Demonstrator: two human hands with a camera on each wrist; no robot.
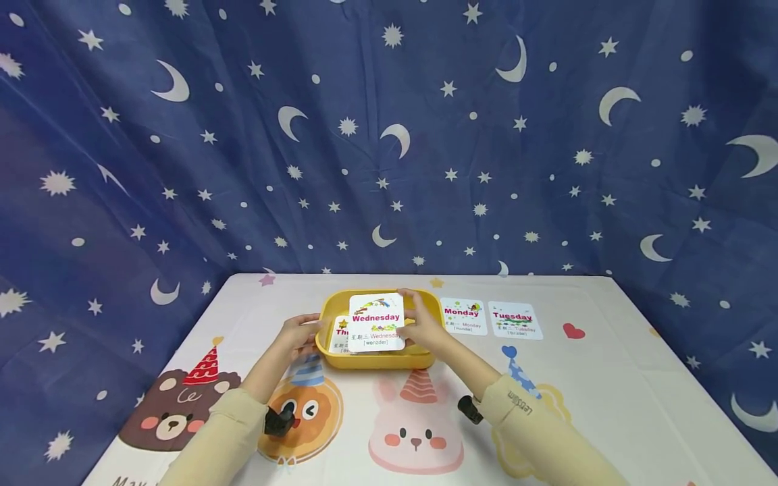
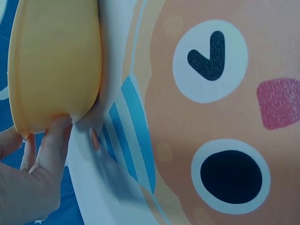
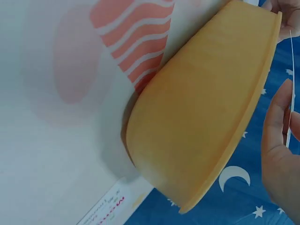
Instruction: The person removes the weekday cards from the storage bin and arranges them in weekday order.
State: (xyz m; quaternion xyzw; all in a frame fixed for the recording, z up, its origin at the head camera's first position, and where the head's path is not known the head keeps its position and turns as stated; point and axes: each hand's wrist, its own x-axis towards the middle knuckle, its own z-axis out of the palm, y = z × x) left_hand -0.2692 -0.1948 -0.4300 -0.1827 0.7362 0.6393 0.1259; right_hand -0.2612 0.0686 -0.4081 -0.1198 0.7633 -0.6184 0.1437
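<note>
You are holding the Wednesday card [image 1: 372,331] in your right hand [image 1: 423,324], which is closing narrowly on the card's right edge, with the fingers lying along one face and the thumb on the other. The card is hovering over the yellow tray [image 1: 379,362], its printed face showing to the head camera, and in the right wrist view it is appearing nearly edge-on, just clear of the rim. Your left hand [image 1: 296,336] is gripping the tray's left end, with fingertips touching the outer wall and rim. The tray itself is sitting on the tablecloth [image 1: 608,391] between your hands. Inside it, a second card [image 1: 338,331] starting with "Th" is lying at the left, partly hiding behind the Wednesday card; you cannot tell from here whether others are lying underneath. To the right of the tray, the Monday card [image 1: 463,317] is lying face up just beside it, and the Tuesday card [image 1: 515,320] is lying face up next in the row, a narrow gap separating the two. In front of the tray, a printed rabbit [image 1: 416,439] is showing on the cloth, and a blue curtain [image 1: 365,216] with moons and stars is hanging behind the table.
</note>
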